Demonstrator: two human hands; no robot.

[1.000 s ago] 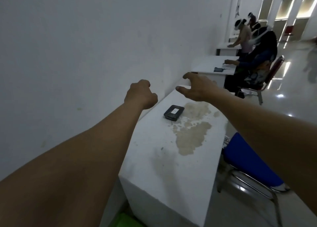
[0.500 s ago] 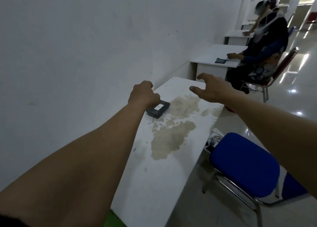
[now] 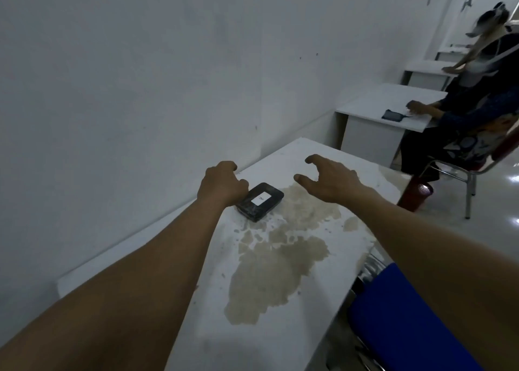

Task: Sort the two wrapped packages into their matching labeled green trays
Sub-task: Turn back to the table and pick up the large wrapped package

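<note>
head view. my left hand [image 3: 222,184] sits at the wall-side end of the dark wrapped package [image 3: 259,202], its fingers curled into a loose fist; the knuckles overlap the package's near corner, but i cannot tell whether the fingers actually press or grip it, since the fist hides the contact. my right hand [image 3: 330,178] hovers above the white table [image 3: 213,328], apart from the package on its other side, thumb and fingers spread in an open claw and holding nothing; i judge this shape is set to close on the package's free end.

the package lies flat on the table, close to the wall [image 3: 140,90], its white label [image 3: 262,200] facing up, which lets the mark be read before sorting. it rests just beside the edge of a tan stain [image 3: 269,261] that spreads over the tabletop toward me.

only this one package is visible here; no second package and no green tray shows, so i judge the sorting has not got far and a carry to somewhere outside the view will be needed. a blue chair [image 3: 407,323] stands at the table's right side, and another seated person [image 3: 471,109] works at a further desk.
</note>
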